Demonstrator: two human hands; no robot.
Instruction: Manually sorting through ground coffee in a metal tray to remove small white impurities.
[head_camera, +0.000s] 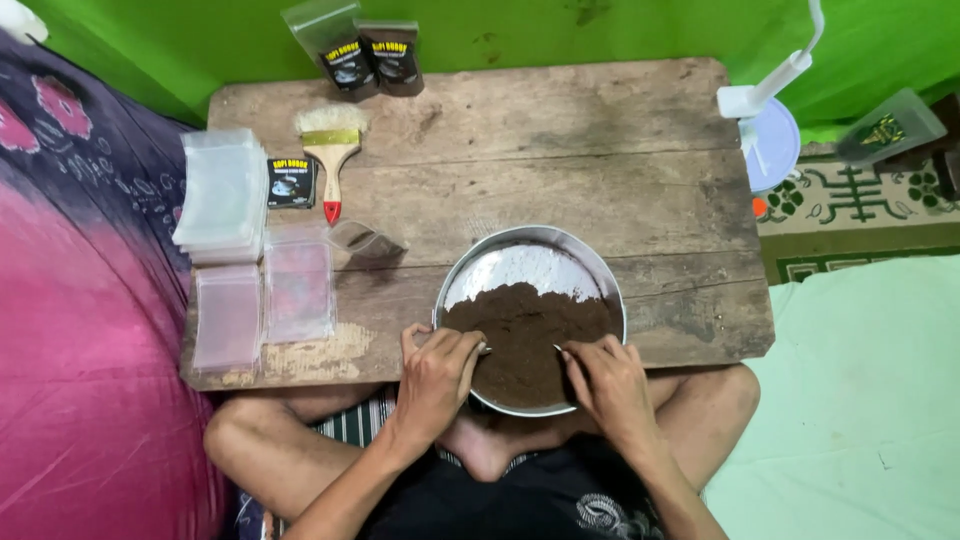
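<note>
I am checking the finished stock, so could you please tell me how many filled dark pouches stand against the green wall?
2: the left pouch and the right pouch stand side by side at the far edge of the wooden board. Others may lie outside the picture.

Head view, steeply down, close above table (600, 130)

Paintbrush (331, 150), plastic bags (222, 190), lamp (770, 90)

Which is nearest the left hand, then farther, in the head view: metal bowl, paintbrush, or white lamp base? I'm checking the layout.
1. Metal bowl: the left hand rests at its near left rim.
2. Paintbrush: far left part of the wooden board.
3. White lamp base: off the board's far right corner.
</note>
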